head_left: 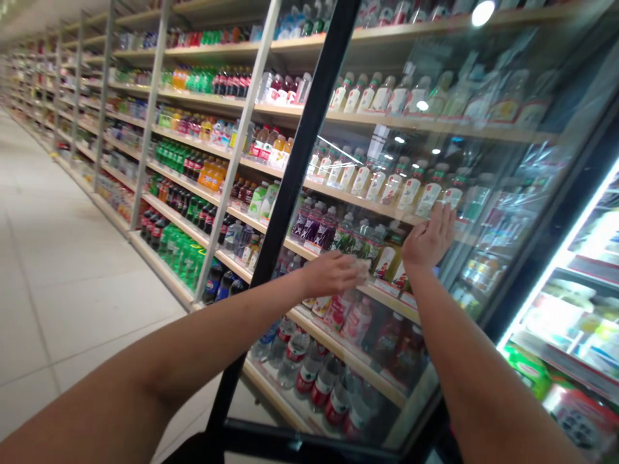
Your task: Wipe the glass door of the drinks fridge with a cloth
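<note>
Nearest of all, two bare forearms (232,322) are stretched in from the lower corners, and both are brought to the glass door (309,444), which is hung ajar! On the left, a crumpled pale cloth (360,272) is held by the left hand (333,273), its fingers curled round it; on the right, nothing is seen to be gripped by the right hand (429,240), fingers stretched out and held close together.

And here is the danger: if the pane were pressed hard by one hand only, the door could be swung, and balance might be lost. A loose grip could also see the cloth slipped or dropped. The cloth itself is bunched at the left fingertips and poked out beyond them; the pane is set right before both sets of fingers. Whether it is truly touched cannot be told.

Off to the right, packages (580,419) are lit up inside a cooler (561,354). Farther back, bottles (432,190) are seen through the glass, lined up on shelves (348,345); beyond the black frame, more shelving is run away into the distance, edged by a pale tiled floor (82,270).
</note>
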Action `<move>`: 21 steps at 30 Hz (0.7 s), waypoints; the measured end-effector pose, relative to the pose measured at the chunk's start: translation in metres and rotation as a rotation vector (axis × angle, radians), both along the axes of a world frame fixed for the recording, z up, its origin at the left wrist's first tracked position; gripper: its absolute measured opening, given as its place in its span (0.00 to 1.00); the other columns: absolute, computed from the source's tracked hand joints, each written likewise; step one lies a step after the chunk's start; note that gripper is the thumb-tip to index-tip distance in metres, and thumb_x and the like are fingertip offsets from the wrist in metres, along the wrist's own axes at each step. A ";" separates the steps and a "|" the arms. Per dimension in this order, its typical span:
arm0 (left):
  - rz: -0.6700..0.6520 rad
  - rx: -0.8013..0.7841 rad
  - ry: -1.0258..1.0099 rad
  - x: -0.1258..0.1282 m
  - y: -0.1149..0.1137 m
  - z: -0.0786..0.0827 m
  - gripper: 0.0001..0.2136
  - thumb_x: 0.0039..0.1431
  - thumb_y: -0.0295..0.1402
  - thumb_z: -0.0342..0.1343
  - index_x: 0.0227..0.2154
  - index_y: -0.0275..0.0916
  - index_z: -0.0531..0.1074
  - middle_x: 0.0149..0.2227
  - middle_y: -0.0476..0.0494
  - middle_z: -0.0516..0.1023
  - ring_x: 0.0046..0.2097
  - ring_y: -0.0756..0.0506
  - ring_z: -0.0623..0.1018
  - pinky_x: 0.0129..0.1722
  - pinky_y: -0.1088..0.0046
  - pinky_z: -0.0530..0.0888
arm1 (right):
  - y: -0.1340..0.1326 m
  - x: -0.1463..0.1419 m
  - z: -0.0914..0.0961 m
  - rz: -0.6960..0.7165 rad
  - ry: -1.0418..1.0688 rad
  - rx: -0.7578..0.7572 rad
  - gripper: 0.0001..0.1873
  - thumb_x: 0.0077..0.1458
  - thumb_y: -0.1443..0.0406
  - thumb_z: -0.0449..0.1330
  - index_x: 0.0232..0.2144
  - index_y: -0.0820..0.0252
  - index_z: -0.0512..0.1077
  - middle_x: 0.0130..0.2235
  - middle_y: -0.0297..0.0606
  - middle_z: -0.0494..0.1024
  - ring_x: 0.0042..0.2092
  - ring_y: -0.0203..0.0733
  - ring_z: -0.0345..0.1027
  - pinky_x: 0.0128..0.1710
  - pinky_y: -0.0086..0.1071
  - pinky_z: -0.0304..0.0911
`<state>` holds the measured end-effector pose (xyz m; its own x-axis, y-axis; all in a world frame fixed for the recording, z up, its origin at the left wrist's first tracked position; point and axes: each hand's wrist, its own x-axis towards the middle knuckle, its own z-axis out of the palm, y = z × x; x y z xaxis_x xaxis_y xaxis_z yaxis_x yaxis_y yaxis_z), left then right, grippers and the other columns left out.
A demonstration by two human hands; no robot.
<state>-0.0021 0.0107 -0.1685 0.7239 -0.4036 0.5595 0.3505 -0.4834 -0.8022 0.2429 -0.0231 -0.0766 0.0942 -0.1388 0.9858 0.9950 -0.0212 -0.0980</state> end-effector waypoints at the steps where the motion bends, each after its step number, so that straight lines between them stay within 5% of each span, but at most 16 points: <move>1: 0.021 0.008 -0.075 0.001 0.001 0.023 0.14 0.67 0.30 0.53 0.53 0.46 0.71 0.60 0.47 0.72 0.53 0.43 0.73 0.44 0.66 0.69 | 0.000 0.000 0.000 -0.001 0.000 0.001 0.30 0.62 0.67 0.44 0.65 0.65 0.60 0.67 0.47 0.61 0.71 0.48 0.48 0.68 0.50 0.48; 4: 0.056 -0.009 -0.244 0.003 0.003 0.083 0.14 0.69 0.30 0.50 0.55 0.47 0.71 0.60 0.50 0.72 0.53 0.42 0.72 0.47 0.62 0.70 | -0.001 -0.001 0.001 0.004 0.023 -0.007 0.31 0.61 0.67 0.43 0.65 0.64 0.60 0.67 0.46 0.61 0.71 0.48 0.48 0.68 0.52 0.48; 7: 0.046 -0.119 -0.421 0.010 0.002 0.114 0.15 0.69 0.29 0.47 0.54 0.47 0.71 0.60 0.51 0.72 0.54 0.41 0.71 0.49 0.61 0.70 | -0.002 -0.002 0.001 0.020 0.039 -0.018 0.31 0.62 0.67 0.42 0.66 0.63 0.59 0.68 0.47 0.61 0.71 0.48 0.47 0.68 0.53 0.48; 11: 0.002 -0.246 -0.507 0.025 -0.003 0.093 0.16 0.69 0.28 0.48 0.54 0.47 0.72 0.59 0.51 0.72 0.54 0.41 0.70 0.51 0.60 0.71 | -0.003 -0.003 0.000 0.031 0.032 -0.021 0.31 0.63 0.66 0.42 0.66 0.63 0.58 0.67 0.48 0.60 0.71 0.48 0.47 0.67 0.54 0.49; 16: 0.020 -0.209 -0.125 0.031 -0.009 0.042 0.15 0.68 0.29 0.50 0.54 0.48 0.71 0.56 0.48 0.75 0.50 0.45 0.72 0.49 0.65 0.72 | -0.001 -0.002 0.003 0.039 0.039 -0.012 0.30 0.62 0.66 0.42 0.65 0.61 0.60 0.67 0.48 0.62 0.70 0.49 0.49 0.67 0.54 0.50; 21: 0.029 -0.246 -0.096 0.031 -0.011 0.043 0.21 0.68 0.25 0.48 0.62 0.41 0.62 0.55 0.43 0.75 0.48 0.45 0.73 0.50 0.65 0.72 | -0.007 0.000 -0.005 0.081 -0.005 -0.031 0.30 0.63 0.66 0.42 0.66 0.62 0.59 0.68 0.50 0.59 0.71 0.50 0.45 0.68 0.56 0.47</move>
